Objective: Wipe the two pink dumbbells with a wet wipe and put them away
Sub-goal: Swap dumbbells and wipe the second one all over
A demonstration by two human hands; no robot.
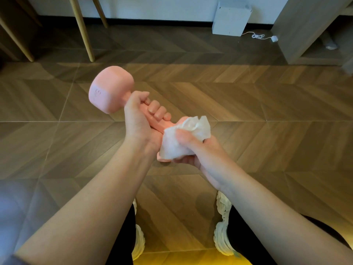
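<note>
One pink dumbbell [110, 90] is held tilted in the air above the floor, its far head up and to the left. My left hand [139, 119] grips its handle, fingers curled round it. My right hand [193, 148] holds a crumpled white wet wipe [187, 136] wrapped over the dumbbell's near head, which is mostly hidden; only a pink edge shows below the wipe. The second pink dumbbell is not in view.
Wooden herringbone floor [248, 104] lies all around. Wooden furniture legs [84, 29] stand at the back left. A white box [231, 18] with a cable leans on the back wall, a grey shelf unit [305, 31] at the back right. My feet in white shoes [221, 236] are below.
</note>
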